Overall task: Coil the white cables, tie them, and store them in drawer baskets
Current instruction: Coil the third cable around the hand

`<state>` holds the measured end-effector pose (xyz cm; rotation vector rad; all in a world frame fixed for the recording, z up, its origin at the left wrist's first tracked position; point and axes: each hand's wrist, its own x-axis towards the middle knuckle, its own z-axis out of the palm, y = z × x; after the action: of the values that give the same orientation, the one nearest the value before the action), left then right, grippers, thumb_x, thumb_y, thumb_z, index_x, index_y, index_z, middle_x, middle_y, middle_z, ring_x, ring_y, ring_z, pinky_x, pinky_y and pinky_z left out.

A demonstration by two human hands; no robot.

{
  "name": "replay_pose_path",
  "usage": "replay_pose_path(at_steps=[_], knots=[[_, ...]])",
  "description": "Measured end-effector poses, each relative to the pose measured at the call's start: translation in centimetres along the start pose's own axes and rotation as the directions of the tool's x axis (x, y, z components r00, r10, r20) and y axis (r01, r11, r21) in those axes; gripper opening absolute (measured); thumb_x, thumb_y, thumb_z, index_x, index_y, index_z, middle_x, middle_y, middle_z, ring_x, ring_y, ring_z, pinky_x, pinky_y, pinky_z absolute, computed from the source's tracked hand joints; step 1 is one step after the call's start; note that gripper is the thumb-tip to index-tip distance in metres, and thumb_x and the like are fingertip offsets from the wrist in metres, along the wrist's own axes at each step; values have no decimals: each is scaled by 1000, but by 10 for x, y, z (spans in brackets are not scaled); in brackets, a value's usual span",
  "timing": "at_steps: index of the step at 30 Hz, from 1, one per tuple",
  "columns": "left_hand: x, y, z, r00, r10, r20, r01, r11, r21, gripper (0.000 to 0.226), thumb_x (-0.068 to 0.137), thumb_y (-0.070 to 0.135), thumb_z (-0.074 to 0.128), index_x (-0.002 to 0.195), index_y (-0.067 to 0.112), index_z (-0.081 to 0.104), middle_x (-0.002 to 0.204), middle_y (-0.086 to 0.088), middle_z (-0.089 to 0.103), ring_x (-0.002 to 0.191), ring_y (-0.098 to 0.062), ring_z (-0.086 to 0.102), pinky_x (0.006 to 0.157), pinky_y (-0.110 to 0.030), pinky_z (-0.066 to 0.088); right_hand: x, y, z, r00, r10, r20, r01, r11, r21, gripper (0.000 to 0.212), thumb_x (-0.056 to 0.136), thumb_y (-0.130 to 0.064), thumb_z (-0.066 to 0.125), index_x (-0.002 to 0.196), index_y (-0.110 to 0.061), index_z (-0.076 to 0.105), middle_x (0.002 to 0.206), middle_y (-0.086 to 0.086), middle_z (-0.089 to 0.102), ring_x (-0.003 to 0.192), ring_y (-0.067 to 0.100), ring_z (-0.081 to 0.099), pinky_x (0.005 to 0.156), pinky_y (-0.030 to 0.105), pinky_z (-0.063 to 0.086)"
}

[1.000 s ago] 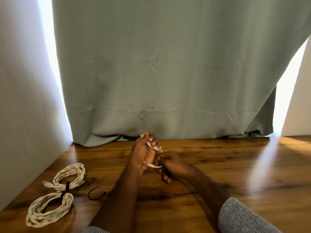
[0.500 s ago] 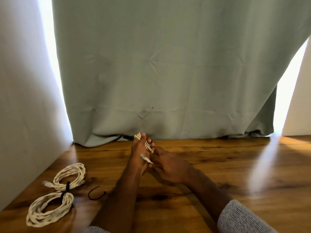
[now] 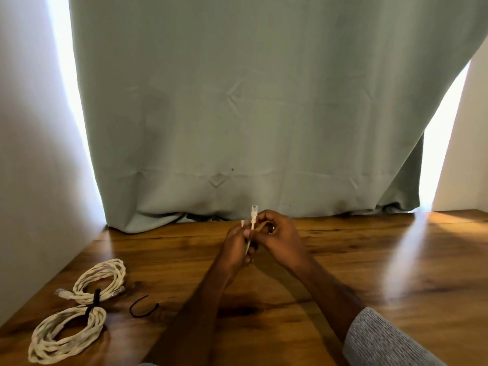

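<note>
Now we see both hands raised over the wooden table: left hand and right hand pinch the white cable, its plug end pointing up.

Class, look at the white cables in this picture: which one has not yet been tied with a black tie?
The small cable held up in both hands, its plug pointing upward. The large coiled cable on the table's left is already cinched with a black tie.
</note>
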<state>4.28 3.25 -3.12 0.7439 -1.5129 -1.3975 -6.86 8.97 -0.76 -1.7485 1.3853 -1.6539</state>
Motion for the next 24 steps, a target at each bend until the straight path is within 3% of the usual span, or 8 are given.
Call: replay_pose_path(at_steps=[2,5,7,9,11,15,18,24], knots=[[-5,2,6,998,-52,30,53,998,-31,63,106,51,25,90,7,66,45,-1,40,35,-12,32,44,-22,26,4,7,-4,998,16,-55,-17,1000,-9,21,80,-20,84,91,-14,68,80,-2,69,72,7,64,67,24,52],[-7,2,6,985,-143,94,152,984,-91,76,96,71,21,54,17,54,41,1,34,33,-11,28,46,-22,21,4,20,-12,994,-19,-112,-2,983,-183,38,82,-30,83,110,-23,58,107,-4,61,94,6,58,76,23,50],[-6,-1,2,967,-189,170,214,967,-140,71,95,72,28,58,15,49,41,2,30,32,-11,25,44,-23,19,0,25,-14,998,-55,2,54,970,-237,29,91,-34,72,118,-30,60,118,-12,60,107,4,57,83,23,48],[-3,-3,-3,942,-208,265,269,937,-223,63,95,66,38,64,13,50,39,3,29,29,-9,24,41,-21,20,-5,21,-10,996,-63,66,74,980,-187,8,99,-28,63,103,-24,68,98,-11,69,90,1,64,73,16,46],[-5,-1,-6,927,-182,328,288,905,-313,48,93,52,49,64,13,51,37,4,29,26,-7,24,38,-18,22,-8,20,-2,997,-73,21,75,985,-156,17,101,-24,59,88,-17,67,78,-7,68,70,0,63,62,12,43],[-12,1,-7,920,-49,388,227,874,-429,19,87,21,60,72,9,61,41,5,33,30,-6,29,39,-19,30,-6,20,18,976,-52,-210,42,998,-53,36,105,-31,53,77,-9,58,63,0,58,58,5,53,53,23,40],[-8,-3,-3,941,-1,338,162,880,-447,15,92,15,57,83,3,61,45,3,36,33,-5,32,41,-22,36,2,20,23,936,-53,-348,31,997,-71,44,107,-34,45,69,-13,55,57,1,52,50,7,48,48,26,37],[-4,-7,11,993,71,90,-47,968,-246,22,93,20,64,76,7,68,53,-6,50,43,-15,48,49,-25,44,15,32,21,894,4,-449,-71,989,-132,56,107,-45,37,62,-16,52,46,4,54,38,14,54,39,30,42]])
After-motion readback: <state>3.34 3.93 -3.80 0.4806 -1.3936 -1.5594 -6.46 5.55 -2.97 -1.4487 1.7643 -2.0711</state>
